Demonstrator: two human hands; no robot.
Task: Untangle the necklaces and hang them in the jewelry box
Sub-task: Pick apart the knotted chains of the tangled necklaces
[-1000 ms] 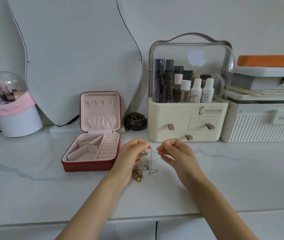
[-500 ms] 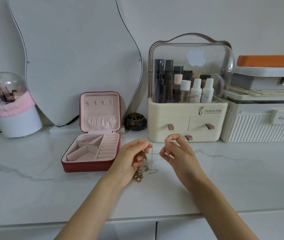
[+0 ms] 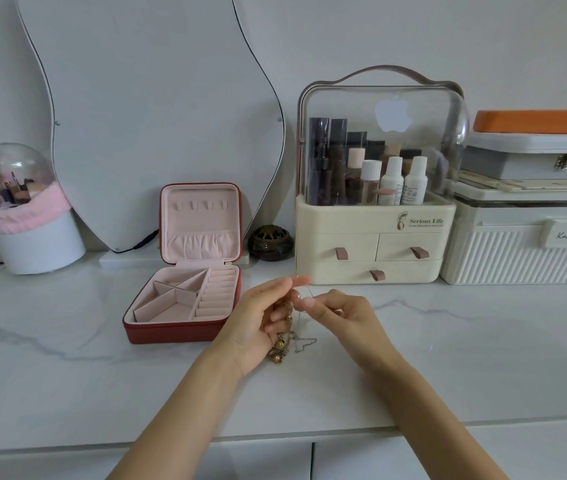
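- Risk: pulling the thin silver chain (image 3: pixel 304 342) hard could tighten the knot or snap it, judging by how it hangs snarled in the beaded gold necklace (image 3: pixel 280 346).
- Left hand (image 3: pixel 258 323) grips the bundle just right of the open red jewelry box (image 3: pixel 185 289).
- Right hand (image 3: pixel 342 317) pinches the chain; fingertips nearly meet.
- Box hooks bare.

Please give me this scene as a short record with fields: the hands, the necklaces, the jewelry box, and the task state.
left hand: holds the necklaces bunch
right hand: fingers pinch a thin chain
necklaces: tangled, lower end on the marble counter
jewelry box: red, open, lid upright, compartments empty, left of the hands
task state: nothing hung in the box yet
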